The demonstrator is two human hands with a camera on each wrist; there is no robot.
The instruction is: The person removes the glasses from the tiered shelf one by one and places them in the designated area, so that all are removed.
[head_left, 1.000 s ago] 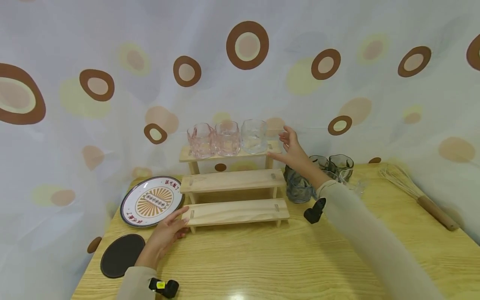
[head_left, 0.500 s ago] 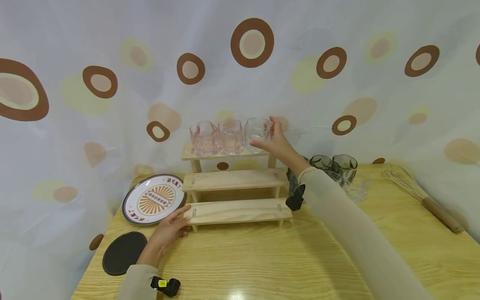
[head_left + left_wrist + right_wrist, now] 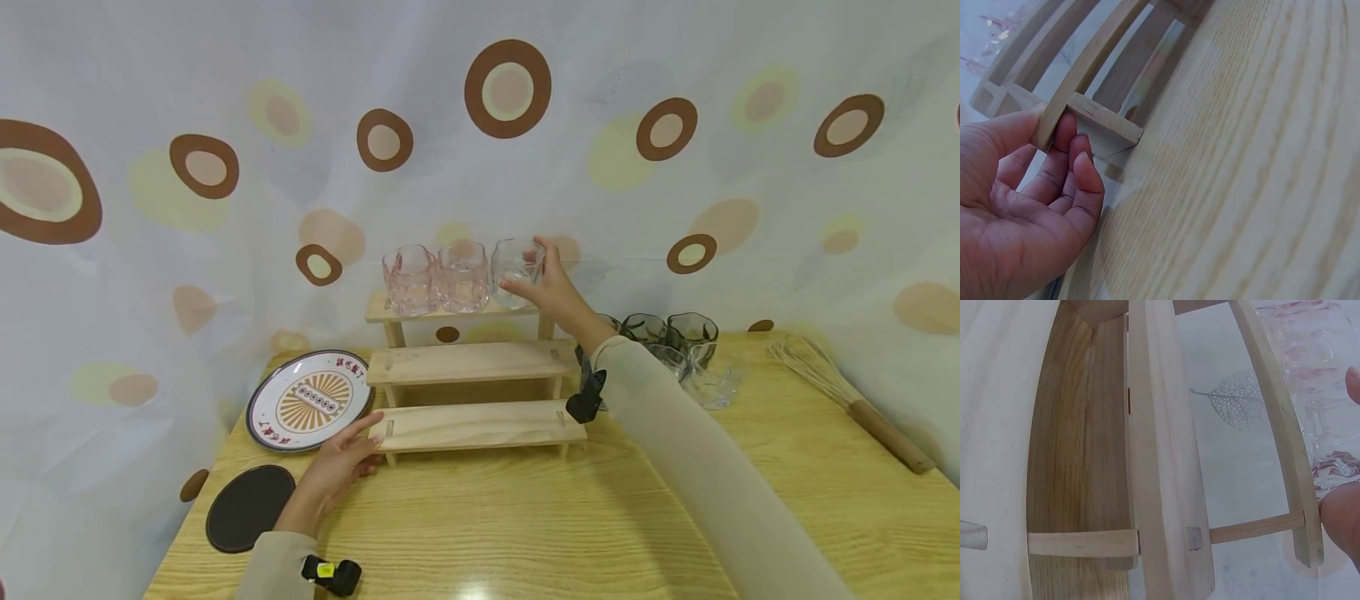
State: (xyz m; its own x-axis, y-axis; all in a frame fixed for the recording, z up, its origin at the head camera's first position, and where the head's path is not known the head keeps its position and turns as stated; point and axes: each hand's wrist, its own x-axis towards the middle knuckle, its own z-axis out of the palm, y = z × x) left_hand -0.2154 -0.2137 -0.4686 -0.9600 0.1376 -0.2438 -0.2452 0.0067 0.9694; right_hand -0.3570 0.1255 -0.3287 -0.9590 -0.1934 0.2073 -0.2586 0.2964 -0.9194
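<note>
A three-tier wooden shelf [image 3: 472,425] stands on the table. Its top tier carries two pink glasses, the left one [image 3: 410,283] and the middle one [image 3: 462,279], with a clear glass [image 3: 510,271] at the right end. My right hand [image 3: 558,292] holds the clear glass from its right side, thumb in front and fingers behind. In the right wrist view only parts of that hand show, beside the glasses. My left hand [image 3: 335,471] pinches the left end of the lowest tier; in the left wrist view the thumb lies on top of the board and fingers curl beneath.
A patterned plate [image 3: 311,400] and a dark round mat [image 3: 250,508] lie left of the shelf. Several dark glasses [image 3: 692,329] and a clear glass [image 3: 712,383] stand behind my right forearm. A whisk [image 3: 855,404] lies at the far right. A patterned sheet [image 3: 450,83] hangs behind.
My right hand has moved left from beside the top tier and taken hold of the clear glass. My left hand has stayed on the lowest tier.
</note>
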